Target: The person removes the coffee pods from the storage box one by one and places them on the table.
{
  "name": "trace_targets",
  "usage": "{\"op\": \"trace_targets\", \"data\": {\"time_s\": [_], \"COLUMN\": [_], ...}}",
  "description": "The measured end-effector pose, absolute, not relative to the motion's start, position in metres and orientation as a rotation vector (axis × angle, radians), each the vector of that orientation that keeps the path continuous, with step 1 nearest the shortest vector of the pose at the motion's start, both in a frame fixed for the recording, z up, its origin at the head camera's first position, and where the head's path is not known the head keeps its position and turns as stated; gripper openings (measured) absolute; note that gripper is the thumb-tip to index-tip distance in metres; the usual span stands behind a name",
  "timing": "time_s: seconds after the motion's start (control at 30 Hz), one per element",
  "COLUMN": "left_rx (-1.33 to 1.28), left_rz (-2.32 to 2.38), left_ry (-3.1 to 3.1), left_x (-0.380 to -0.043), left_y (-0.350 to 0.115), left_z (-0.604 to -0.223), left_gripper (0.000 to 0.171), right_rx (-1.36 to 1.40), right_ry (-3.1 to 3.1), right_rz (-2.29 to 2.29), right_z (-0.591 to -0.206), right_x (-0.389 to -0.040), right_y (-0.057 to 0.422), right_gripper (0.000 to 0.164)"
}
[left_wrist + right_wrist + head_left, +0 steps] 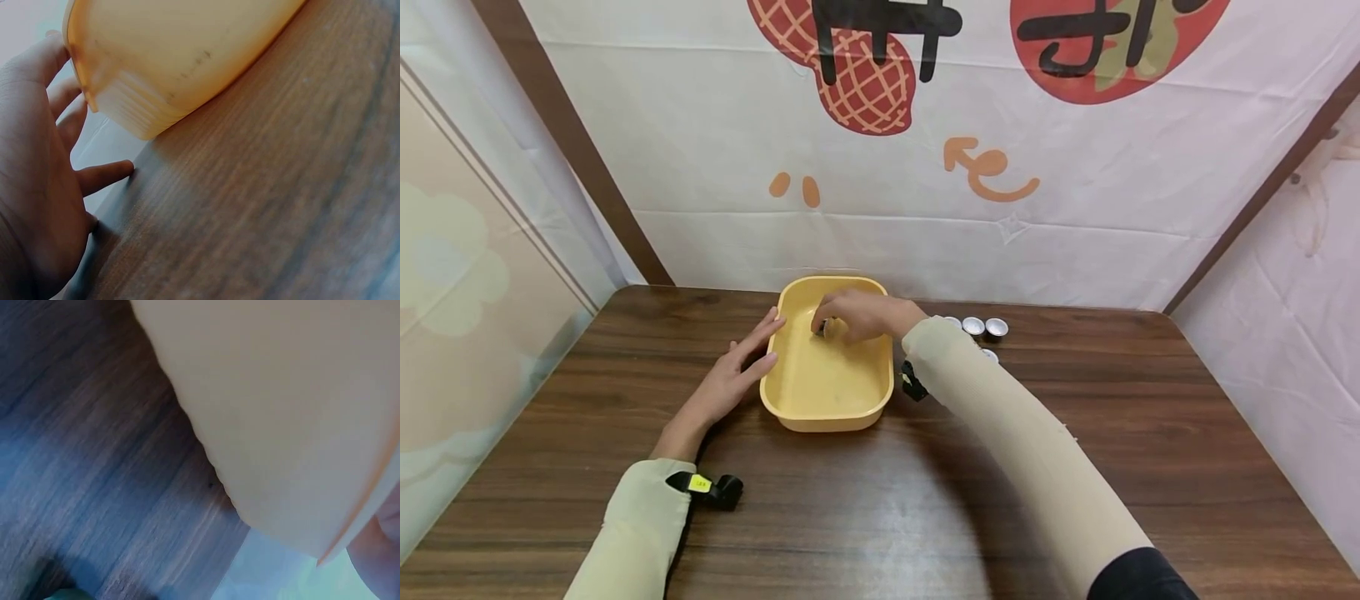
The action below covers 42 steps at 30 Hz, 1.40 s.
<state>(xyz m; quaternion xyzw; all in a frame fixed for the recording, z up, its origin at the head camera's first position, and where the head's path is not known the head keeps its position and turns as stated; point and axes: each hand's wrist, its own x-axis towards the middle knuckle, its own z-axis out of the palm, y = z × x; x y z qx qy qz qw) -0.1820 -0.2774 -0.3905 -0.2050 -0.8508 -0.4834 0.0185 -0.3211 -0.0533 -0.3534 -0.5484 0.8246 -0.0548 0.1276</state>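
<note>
A yellow plastic basin (827, 400) stands on the wooden table near its back edge. My left hand (733, 379) rests against the basin's left rim, fingers spread and fairly straight. In the left wrist view, fingertips lie at the rim of the basin (187, 56). Over the right rim, my right hand (861, 315) reaches inside. Its fingers pinch a small dark, shiny round piece (822, 327) low in the basin, mostly covered by the fingers. From the right wrist, the basin's outer wall (281, 425) hides nearly all of that hand.
Several small round cups (996, 327), silver on top with dark sides, sit right of the basin, some partly behind the right sleeve (1000, 417). A white printed cloth (910, 242) hangs behind the table (820, 517). Wrist cameras (726, 493) are strapped to both forearms.
</note>
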Motion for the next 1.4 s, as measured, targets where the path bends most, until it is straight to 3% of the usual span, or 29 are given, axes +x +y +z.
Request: {"op": "trace_targets", "data": {"time_s": [0.4,0.6,0.83,1.4], "left_rx": [-0.652,-0.665,-0.653,-0.635], "left_rz": [-1.465,-1.463,-1.455,-1.475], "left_ry": [-2.625,-2.618,-2.619,-2.631], "left_x": [-0.197,-0.197,-0.197,-0.177], "left_y": [-0.289,-0.288,-0.289,-0.275], "left_z": [-0.417,-0.417,-0.418,-0.384], "left_gripper": [0.052,0.052,0.052,0.05], "right_rx": [-1.727,-1.711,-1.711,-1.698], "right_ry": [2.331,2.323,2.315,2.349], "right_rz": [-0.265,-0.239,-0.231,-0.161], "right_z": [-0.362,-0.363,-0.364,-0.366], "right_x": [-0.316,-0.315,-0.315,-0.315], "right_y": [-0.06,-0.064,-0.066,-0.071], "right_gripper": [0.037,0.049,0.048,0.039]}}
